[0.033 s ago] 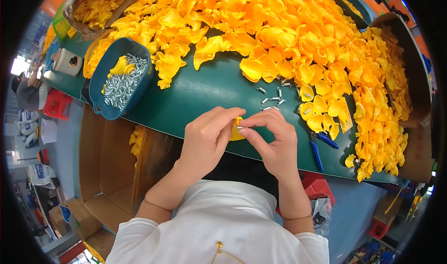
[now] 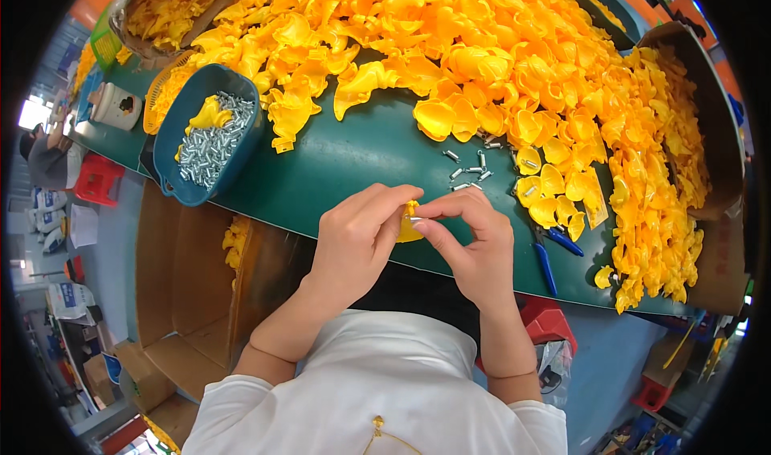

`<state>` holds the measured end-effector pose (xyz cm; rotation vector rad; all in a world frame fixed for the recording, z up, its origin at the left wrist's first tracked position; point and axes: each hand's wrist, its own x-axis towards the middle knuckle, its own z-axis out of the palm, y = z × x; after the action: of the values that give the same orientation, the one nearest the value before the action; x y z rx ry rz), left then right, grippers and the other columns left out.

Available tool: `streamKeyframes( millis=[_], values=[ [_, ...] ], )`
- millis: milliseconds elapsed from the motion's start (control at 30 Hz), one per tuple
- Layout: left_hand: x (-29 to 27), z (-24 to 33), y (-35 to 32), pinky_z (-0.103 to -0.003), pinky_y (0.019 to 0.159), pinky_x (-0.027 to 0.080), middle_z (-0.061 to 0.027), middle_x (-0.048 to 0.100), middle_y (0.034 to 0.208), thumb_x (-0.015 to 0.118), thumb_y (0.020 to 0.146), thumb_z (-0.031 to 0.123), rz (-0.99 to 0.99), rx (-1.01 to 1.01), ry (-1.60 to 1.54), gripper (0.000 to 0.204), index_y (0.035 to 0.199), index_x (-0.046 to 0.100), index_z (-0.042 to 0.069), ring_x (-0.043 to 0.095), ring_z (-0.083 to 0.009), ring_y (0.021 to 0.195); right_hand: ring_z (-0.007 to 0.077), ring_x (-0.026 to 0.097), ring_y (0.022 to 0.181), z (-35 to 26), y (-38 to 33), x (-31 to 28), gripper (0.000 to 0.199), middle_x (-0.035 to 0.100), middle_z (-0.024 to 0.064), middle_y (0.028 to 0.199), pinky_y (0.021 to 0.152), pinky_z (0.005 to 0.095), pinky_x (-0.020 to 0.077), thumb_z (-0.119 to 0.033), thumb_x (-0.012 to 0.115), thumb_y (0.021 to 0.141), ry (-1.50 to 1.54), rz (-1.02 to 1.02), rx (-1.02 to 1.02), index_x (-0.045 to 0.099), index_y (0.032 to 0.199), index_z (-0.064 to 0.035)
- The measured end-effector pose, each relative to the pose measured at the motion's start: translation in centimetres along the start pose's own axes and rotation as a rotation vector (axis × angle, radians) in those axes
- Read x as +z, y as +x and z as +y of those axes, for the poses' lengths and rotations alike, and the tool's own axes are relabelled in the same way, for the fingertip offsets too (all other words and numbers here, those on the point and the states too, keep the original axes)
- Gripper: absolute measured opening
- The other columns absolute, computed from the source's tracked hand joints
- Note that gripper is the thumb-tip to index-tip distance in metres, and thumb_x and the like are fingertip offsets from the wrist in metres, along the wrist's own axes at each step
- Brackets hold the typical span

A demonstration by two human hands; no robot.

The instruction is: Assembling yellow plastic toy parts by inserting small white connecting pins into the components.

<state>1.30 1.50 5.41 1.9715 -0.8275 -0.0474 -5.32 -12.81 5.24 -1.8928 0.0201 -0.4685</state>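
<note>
Over the front edge of the green table (image 2: 337, 166), my left hand (image 2: 353, 238) grips a curved yellow plastic piece (image 2: 409, 234), partly hidden by the fingers. My right hand (image 2: 475, 242) pinches a small silver metal cylinder (image 2: 414, 220) between thumb and forefinger, up against that piece. Several similar loose metal cylinders (image 2: 459, 173) lie on the table beyond my hands. More of them fill part of a blue plastic basin (image 2: 172, 106) at the left, with a yellow piece (image 2: 210, 115) among them.
A large heap of yellow shell-like pieces (image 2: 490, 53) covers the table's far side and right. Blue-handled pliers (image 2: 546, 264) lie near the right front edge. An open cardboard box (image 2: 189, 286) stands below the table at left, and a red stool (image 2: 100, 179) farther off.
</note>
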Motion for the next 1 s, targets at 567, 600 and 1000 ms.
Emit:
streamKeyframes(
  millis=[567,600,1000],
  values=[
    [0.3,0.3,-0.2,-0.030,0.056,0.045,-0.0118,0.059,0.075,0.058,0.072,0.000,-0.041,-0.021,-0.030,0.018,0.090,0.061,0.001,0.057,-0.0248,0.062,0.0140,0.055,0.079,1.5,-1.1,-0.4,0.011,0.062,0.0060,0.081,0.071,0.0233,0.0428,0.002,0.068,0.075,0.127,0.009,0.190,0.065,0.085,0.0017],
    [0.3,0.3,-0.2,-0.030,0.055,0.045,-0.0118,0.058,0.074,0.059,0.071,0.000,-0.052,-0.008,-0.030,0.018,0.090,0.061,0.001,0.057,-0.0255,0.062,0.0138,0.055,0.078,1.3,-1.0,-0.4,0.011,0.062,0.0058,0.081,0.071,0.0235,0.0428,0.001,0.069,0.075,0.079,0.004,0.159,0.065,0.085,0.0015],
    [0.5,-1.0,-0.7,-0.032,0.055,0.046,-0.0105,0.058,0.073,0.060,0.074,0.006,-0.138,-0.067,-0.154,0.015,0.088,0.062,0.002,0.058,-0.0271,0.061,0.0157,0.055,0.074,0.6,-0.8,-1.1,0.014,0.064,0.0048,0.078,0.069,0.0267,0.0425,-0.004,0.073,0.071,-0.015,-0.092,0.190,0.067,0.083,-0.0020]
  ],
)
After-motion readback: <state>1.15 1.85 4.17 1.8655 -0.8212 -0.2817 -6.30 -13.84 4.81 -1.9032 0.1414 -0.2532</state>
